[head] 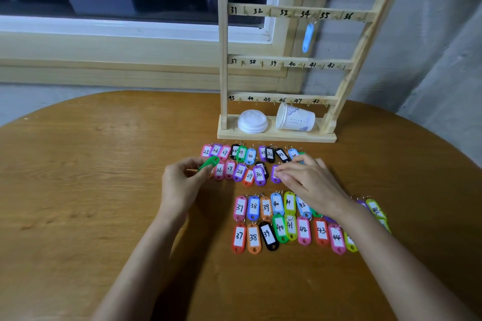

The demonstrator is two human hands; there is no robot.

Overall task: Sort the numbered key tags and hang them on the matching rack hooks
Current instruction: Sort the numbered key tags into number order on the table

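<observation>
sorting largely laid out, hanging barely begun.
one blue tag (308, 36) hangs by hook 34 on the rack (223, 60); the other hooks in view are bare. the numbered tags (253, 237) lie in rows on the table (104, 190). the left hand (182, 182) pinches a green tag (208, 163), number unseen. the right hand (310, 182) rests straight fingers on a purple tag (275, 176), hiding several numbers. the rack top is cut off.

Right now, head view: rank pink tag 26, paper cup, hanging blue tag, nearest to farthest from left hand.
1. pink tag 26: just right of the left hand, which grips a green tag.
2. paper cup: lying sideways on the rack base.
3. hanging blue tag: high on the top rail.
</observation>
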